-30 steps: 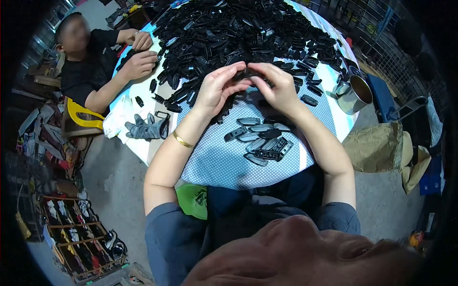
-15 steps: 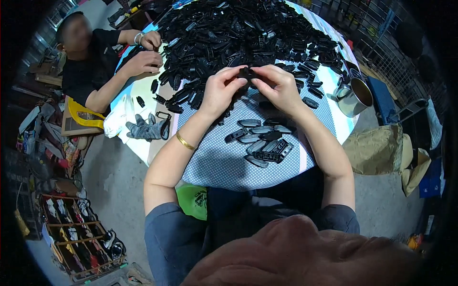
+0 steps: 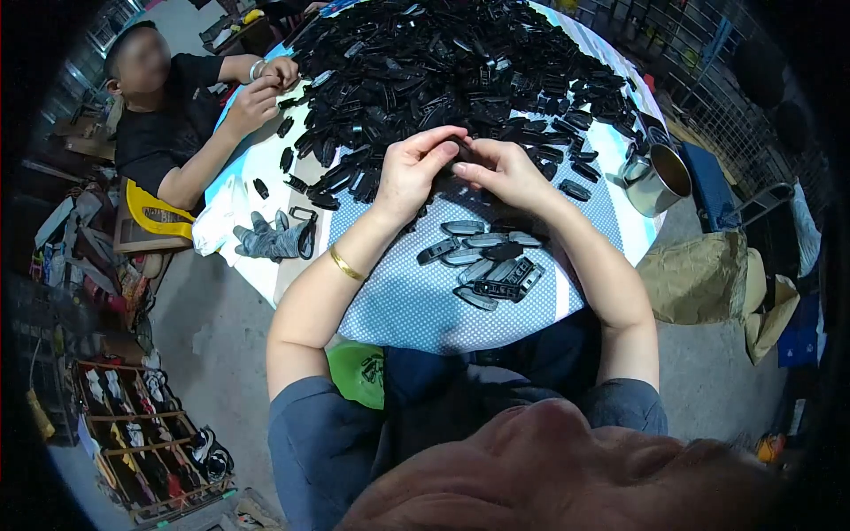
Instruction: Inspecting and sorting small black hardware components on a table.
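Clock centred on where the hands meet. L hand point(image 3: 412, 177): thumb + index pinched on a small, black, plastic-looking piece point(image 3: 458, 142), mostly hidden by fingers. R hand point(image 3: 513, 177): fingertips right up against same spot at 3 o'clock; can't tell if it's gripping the pc too or just touching. Piece sits btwn the two sets of fingertips, at near edge of a big heap of black, elongated plastic parts point(image 3: 425, 71), which spreads mainly at 12 o'clock.

At approx 5:30, btwn forearms: small loose group of black + grey, oval plastic parts point(image 3: 482, 257), some overlapping, on a blue-white dotted cloth point(image 3: 390, 305) covering the rounded table's near side. Thin gold-coloured bangle point(image 3: 345, 263) on L forearm, 7–8 o'clock.

At 8: grey fabric glove point(image 3: 270, 239), lying flat-ish nr the table edge. At 3: shiny, cylindrical steel mug point(image 3: 660, 181), tilted, w/ handle. At 4, off the table: crumpled tan sack point(image 3: 695, 279). At 10: co-worker in dark short-sleeved top point(image 3: 173, 115), hands close tog. by the heap's edge.
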Demonstrator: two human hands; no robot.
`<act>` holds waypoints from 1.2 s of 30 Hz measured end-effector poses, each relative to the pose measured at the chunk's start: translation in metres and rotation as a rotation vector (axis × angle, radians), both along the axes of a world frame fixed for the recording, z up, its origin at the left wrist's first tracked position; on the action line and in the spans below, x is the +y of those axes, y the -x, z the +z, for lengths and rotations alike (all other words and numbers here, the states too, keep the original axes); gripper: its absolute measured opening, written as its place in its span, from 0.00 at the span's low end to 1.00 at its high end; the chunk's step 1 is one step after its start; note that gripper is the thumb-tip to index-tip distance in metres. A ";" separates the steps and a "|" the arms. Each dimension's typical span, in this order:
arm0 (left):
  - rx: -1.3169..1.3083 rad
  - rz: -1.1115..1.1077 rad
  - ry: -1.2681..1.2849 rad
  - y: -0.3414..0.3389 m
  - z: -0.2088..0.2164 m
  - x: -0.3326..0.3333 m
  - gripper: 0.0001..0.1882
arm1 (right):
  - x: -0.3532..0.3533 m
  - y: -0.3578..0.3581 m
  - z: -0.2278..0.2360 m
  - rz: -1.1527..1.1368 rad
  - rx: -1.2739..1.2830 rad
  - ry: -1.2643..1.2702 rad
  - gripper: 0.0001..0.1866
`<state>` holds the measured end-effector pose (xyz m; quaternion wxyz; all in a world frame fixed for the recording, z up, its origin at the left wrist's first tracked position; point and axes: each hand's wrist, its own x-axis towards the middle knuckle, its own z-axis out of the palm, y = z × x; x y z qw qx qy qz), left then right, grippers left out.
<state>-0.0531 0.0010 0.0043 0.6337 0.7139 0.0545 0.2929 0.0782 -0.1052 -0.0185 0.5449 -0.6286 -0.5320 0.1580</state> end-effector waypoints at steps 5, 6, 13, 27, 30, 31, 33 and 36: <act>-0.012 -0.028 -0.042 -0.002 -0.006 0.009 0.11 | -0.004 0.008 0.006 -0.044 -0.307 -0.068 0.15; -0.019 -0.064 0.034 -0.002 -0.008 0.010 0.11 | -0.005 0.008 0.005 -0.047 -0.306 -0.067 0.15; 0.054 -0.062 0.111 -0.008 -0.008 0.012 0.12 | -0.005 -0.005 0.010 0.113 -0.106 0.162 0.15; -0.011 0.327 -1.040 -0.010 -0.034 0.005 0.17 | 0.053 -0.121 -0.022 -0.408 -0.903 0.262 0.17; 0.091 0.492 -1.128 -0.013 -0.031 0.015 0.24 | 0.055 -0.118 -0.019 -0.416 -0.944 0.342 0.15; 0.109 0.502 -1.105 -0.016 -0.034 0.021 0.23 | 0.055 -0.116 -0.019 -0.412 -0.945 0.340 0.15; 0.138 0.496 -1.057 -0.018 -0.039 0.029 0.22 | 0.049 -0.112 -0.020 -0.500 -0.976 0.273 0.13; 0.154 0.511 -1.033 -0.021 -0.041 0.038 0.21 | 0.038 -0.092 -0.001 -0.499 -0.843 0.185 0.12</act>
